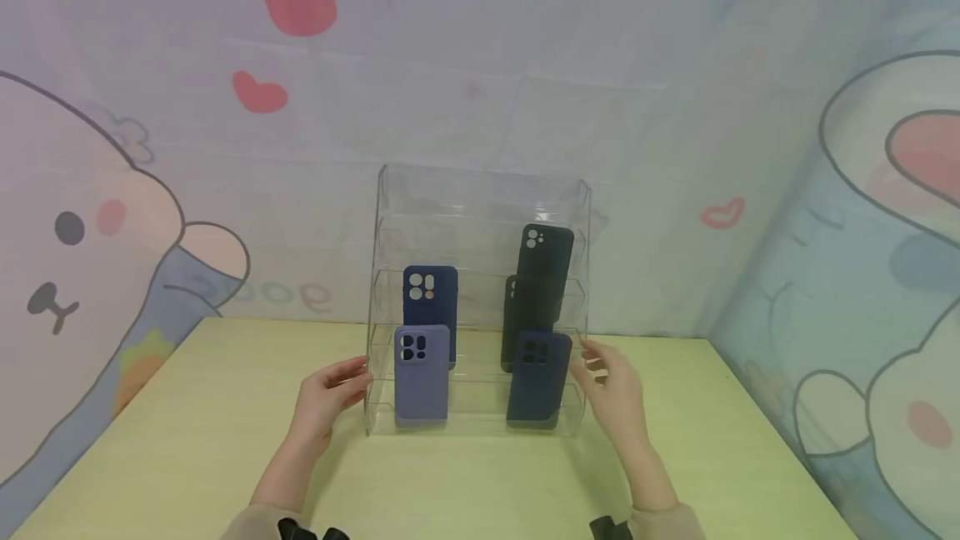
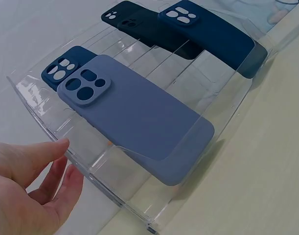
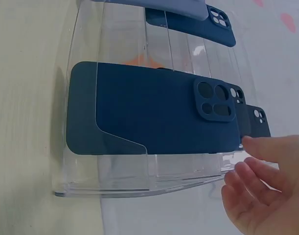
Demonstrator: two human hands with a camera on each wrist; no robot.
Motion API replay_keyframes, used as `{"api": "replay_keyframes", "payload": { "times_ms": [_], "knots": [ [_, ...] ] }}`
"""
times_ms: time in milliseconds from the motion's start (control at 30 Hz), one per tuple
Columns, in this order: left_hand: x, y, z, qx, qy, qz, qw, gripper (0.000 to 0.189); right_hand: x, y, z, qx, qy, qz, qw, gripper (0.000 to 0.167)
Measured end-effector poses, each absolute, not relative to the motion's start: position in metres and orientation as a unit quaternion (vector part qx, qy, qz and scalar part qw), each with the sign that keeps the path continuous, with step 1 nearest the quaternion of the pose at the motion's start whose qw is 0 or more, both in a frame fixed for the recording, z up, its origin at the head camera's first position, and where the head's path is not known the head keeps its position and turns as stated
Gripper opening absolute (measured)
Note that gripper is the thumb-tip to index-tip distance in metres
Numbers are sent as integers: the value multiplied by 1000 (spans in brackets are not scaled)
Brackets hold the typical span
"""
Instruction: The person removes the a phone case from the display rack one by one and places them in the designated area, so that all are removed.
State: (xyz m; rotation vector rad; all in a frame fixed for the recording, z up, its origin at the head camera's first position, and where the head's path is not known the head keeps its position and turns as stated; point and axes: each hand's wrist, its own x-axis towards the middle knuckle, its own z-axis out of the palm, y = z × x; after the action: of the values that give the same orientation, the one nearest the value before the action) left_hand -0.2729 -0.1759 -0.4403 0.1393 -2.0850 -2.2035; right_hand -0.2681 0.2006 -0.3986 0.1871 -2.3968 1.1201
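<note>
A clear tiered acrylic display stand (image 1: 480, 425) stands upright on the table between my hands. My left hand (image 1: 322, 398) is at its left side edge, fingers loosely bent, thumb and fingertips at the clear side panel. On the opposite edge, my right hand (image 1: 617, 390) has its thumb near the front navy phone case (image 1: 538, 382) and its other fingers along the side. A lavender phone case (image 2: 139, 110) leans in the front left tier, with a dark blue case (image 1: 442, 298) behind it. Behind the front navy case are a black case (image 1: 547, 265) and another, mostly hidden dark case (image 1: 510, 332).
The pale yellow table (image 1: 172, 440) extends around the stand. Behind it hangs a cloth backdrop (image 1: 480, 65) printed with hearts and cartoon animals. Dark wrist devices (image 1: 611, 527) sit at both sleeves.
</note>
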Motion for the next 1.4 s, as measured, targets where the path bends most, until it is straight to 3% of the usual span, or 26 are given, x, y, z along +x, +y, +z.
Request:
{"api": "replay_keyframes", "payload": {
  "times_ms": [267,1067,1400],
  "knots": [
    [-272,-176,-440,52,-683,-726,50,47,-280,205,-401,31,-861,452,230,29],
    [-273,-177,-440,44,-695,-717,45,43,-292,200,-397,55,-870,440,216,26],
    [-273,-177,-440,43,-692,-719,44,43,-291,193,-398,87,-828,530,159,24]
  ]
}}
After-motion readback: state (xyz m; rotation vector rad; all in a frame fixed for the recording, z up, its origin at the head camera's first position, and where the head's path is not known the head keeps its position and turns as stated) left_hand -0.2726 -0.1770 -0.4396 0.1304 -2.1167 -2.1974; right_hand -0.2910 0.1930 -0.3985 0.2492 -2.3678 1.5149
